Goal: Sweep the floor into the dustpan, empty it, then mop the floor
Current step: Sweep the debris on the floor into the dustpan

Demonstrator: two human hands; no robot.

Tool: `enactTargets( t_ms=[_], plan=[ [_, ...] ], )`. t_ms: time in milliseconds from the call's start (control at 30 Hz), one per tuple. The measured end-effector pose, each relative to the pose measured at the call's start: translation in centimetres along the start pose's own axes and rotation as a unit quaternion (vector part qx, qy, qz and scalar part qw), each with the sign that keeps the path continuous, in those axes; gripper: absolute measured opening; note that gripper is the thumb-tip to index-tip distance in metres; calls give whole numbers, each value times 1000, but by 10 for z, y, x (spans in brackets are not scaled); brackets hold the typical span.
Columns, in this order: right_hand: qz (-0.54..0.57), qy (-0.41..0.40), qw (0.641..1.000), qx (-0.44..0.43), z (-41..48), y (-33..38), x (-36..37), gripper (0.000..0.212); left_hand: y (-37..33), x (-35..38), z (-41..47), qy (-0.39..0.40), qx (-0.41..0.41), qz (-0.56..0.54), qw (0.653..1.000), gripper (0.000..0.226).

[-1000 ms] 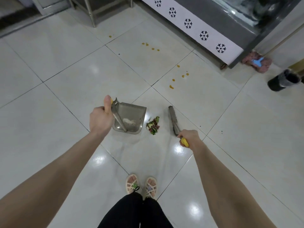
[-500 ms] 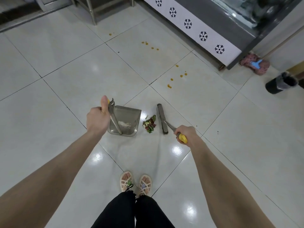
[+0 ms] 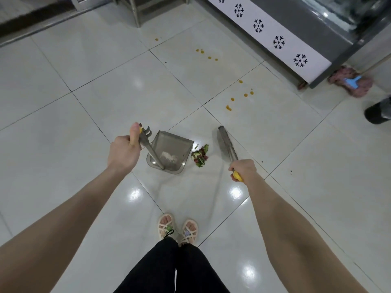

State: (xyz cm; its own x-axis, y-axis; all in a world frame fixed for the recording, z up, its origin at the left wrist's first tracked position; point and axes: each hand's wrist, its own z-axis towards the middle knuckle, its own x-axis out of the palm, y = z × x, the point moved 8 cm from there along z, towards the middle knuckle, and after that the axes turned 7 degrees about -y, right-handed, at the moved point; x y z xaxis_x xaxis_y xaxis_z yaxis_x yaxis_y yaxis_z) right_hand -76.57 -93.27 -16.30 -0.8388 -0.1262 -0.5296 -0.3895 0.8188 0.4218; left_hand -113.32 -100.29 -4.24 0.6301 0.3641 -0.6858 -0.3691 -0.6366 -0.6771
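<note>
A grey translucent dustpan stands on the white tiled floor, its mouth facing right, with some pale scraps inside. My left hand grips the yellow top of its long handle. A small heap of green and red scraps lies just right of the pan's mouth. The grey broom head rests on the floor a little right of the heap. My right hand grips the broom's yellow handle end.
Orange spots dot the tiles beyond the heap, with more further back. A pink mop head lies at the foot of a steel display cabinet. A dark bin stands at the right edge. My sandalled feet are below.
The broom head swept left up to the heap, then drew back to the right, away from it. The dustpan stayed in place.
</note>
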Motion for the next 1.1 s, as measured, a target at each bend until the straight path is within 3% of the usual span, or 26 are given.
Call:
enactTargets(
  t_ms=[100, 267, 467, 633, 900, 1100],
  plan=[
    [2, 27, 1000, 6, -4, -10, 16, 33, 6, -3, -6, 2, -4, 4, 1000, 73],
    [-25, 60, 998, 0, -22, -13, 31, 23, 10, -5, -4, 20, 2, 4, 1000, 73],
    [9, 11, 1000, 12, -32, -6, 22, 13, 20, -13, 14, 49, 17, 19, 998, 76],
    [38, -14, 999, 15, -54, 2, 49, 17, 17, -34, 40, 102, 67, 20, 992, 71],
    [63, -72, 994, 52, -94, -1, 111, 9, 18, -62, 86, 222, 175, 87, 955, 68],
    [41, -89, 994, 57, -99, -2, 133, 10, 20, -49, 105, 274, 198, 118, 934, 71]
  ],
)
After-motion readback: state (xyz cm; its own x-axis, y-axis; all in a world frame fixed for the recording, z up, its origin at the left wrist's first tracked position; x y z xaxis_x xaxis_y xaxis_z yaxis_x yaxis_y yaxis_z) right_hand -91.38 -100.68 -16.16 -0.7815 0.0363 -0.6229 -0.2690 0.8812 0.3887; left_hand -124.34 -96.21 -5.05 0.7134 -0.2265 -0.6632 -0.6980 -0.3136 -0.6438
